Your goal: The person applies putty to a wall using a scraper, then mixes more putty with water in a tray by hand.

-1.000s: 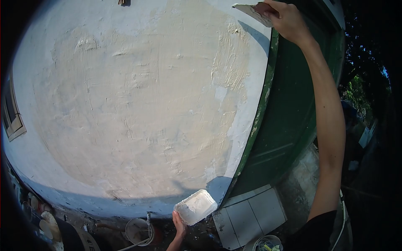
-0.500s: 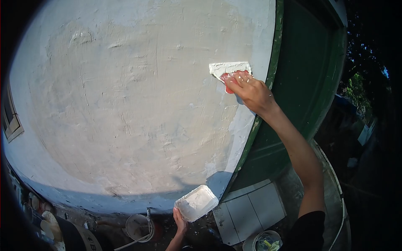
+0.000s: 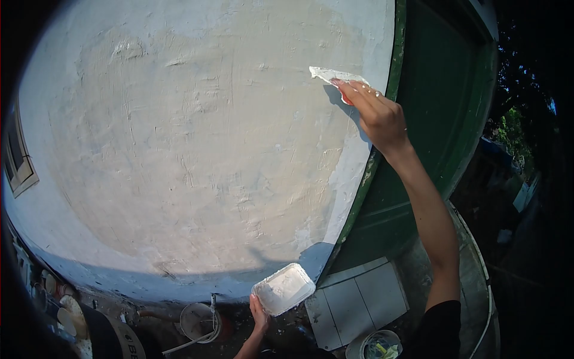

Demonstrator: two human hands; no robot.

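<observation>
My right hand (image 3: 382, 119) is closed on a scraper (image 3: 339, 78) with a red grip and a wide blade coated in white paste. The blade is tilted, and its shadow falls on the wall just below it. Uneven off-white plaster covers much of the white wall (image 3: 197, 143). Down at the bottom centre, my left hand (image 3: 259, 314) grips the left edge of a shallow white tray (image 3: 283, 289) with white paste inside. White specks dot the fingers of my right hand.
Right of the wall is a green door (image 3: 430, 102) with a green frame. Below it are pale tiles (image 3: 360, 302) and a bucket (image 3: 382, 345). Another bucket (image 3: 194, 322) with a hose stands at the wall's foot. A small window (image 3: 19, 155) is at far left.
My right hand has moved up and slightly right with the scraper, whose blade now shows more edge-on with a separate shadow. The tray in my left hand has shifted slightly right.
</observation>
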